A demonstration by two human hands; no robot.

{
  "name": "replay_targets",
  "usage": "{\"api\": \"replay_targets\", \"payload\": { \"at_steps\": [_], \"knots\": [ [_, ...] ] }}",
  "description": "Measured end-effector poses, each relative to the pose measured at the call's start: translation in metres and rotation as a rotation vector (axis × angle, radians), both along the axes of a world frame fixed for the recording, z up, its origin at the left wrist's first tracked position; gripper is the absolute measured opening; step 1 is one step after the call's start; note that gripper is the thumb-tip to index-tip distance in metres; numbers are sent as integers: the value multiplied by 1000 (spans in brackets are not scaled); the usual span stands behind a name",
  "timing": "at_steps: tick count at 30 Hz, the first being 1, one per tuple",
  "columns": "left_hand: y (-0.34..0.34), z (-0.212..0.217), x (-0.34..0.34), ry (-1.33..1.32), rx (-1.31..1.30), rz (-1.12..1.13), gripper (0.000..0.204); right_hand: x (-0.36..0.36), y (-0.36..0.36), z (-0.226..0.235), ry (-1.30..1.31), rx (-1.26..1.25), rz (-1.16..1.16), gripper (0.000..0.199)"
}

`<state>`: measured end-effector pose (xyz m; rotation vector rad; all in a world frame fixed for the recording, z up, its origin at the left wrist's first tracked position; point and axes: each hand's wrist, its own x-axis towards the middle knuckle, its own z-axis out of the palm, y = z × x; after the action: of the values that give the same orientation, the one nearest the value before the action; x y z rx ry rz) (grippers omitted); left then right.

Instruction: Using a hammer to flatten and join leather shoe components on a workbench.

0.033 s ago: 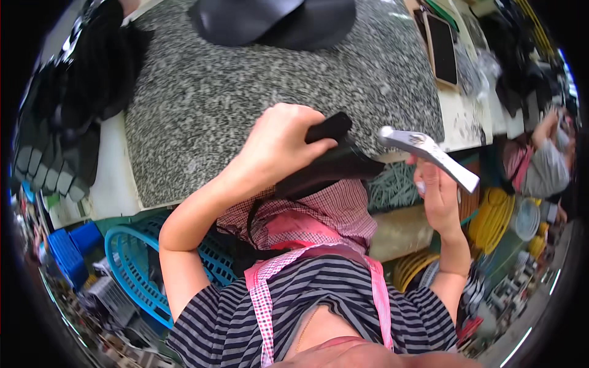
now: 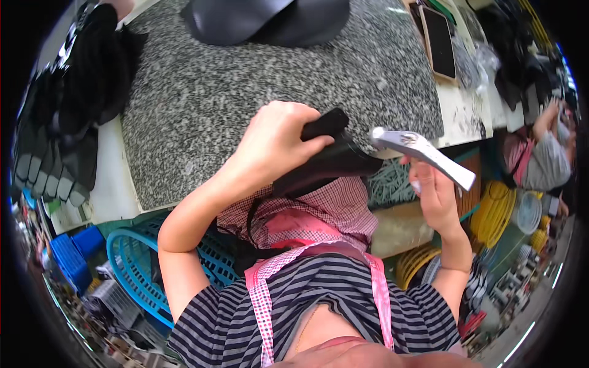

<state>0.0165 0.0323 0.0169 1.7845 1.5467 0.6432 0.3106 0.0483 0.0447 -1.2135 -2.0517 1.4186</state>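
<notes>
A black leather piece (image 2: 331, 163) with a folded edge is pinched in my left hand (image 2: 279, 135), the thumb on top and the fingers curled round the far side. It rests over my lap at the near edge of the speckled stone slab (image 2: 245, 80). My right hand (image 2: 437, 199) grips a hammer by its handle, which the hand mostly hides. The silver hammer head (image 2: 423, 150) is raised right of the leather, its round face toward it and apart from it.
Flat black leather pieces (image 2: 264, 21) lie at the slab's far edge. Black pieces (image 2: 80, 92) are piled at left, and a phone (image 2: 438, 43) lies at right. Below are a blue basket (image 2: 123, 264) and yellow rings (image 2: 494, 211). Another person (image 2: 543, 150) sits at far right.
The hammer has shifted slightly left, nearer the leather. My left hand keeps its hold and the leather has hardly moved.
</notes>
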Motion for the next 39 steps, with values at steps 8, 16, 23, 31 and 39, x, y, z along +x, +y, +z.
{"api": "replay_targets", "payload": {
  "at_steps": [8, 16, 23, 31, 39],
  "knots": [
    [7, 11, 6, -87, -113, -46, 29, -26, -6, -4, -38, 43, 109, 21],
    [11, 22, 1, -299, -295, 62, 28, -32, -7, -3, -58, 218, 85, 29],
    [16, 12, -4, -12, 12, -168, 14, -33, -8, -1, -80, 267, 104, 32],
    [26, 19, 5, 45, -5, -192, 18, -33, -11, -4, -98, 267, 82, 29],
    [26, 3, 1, -29, -26, -52, 24, -35, -10, -3, -70, 243, 84, 26]
  ]
}}
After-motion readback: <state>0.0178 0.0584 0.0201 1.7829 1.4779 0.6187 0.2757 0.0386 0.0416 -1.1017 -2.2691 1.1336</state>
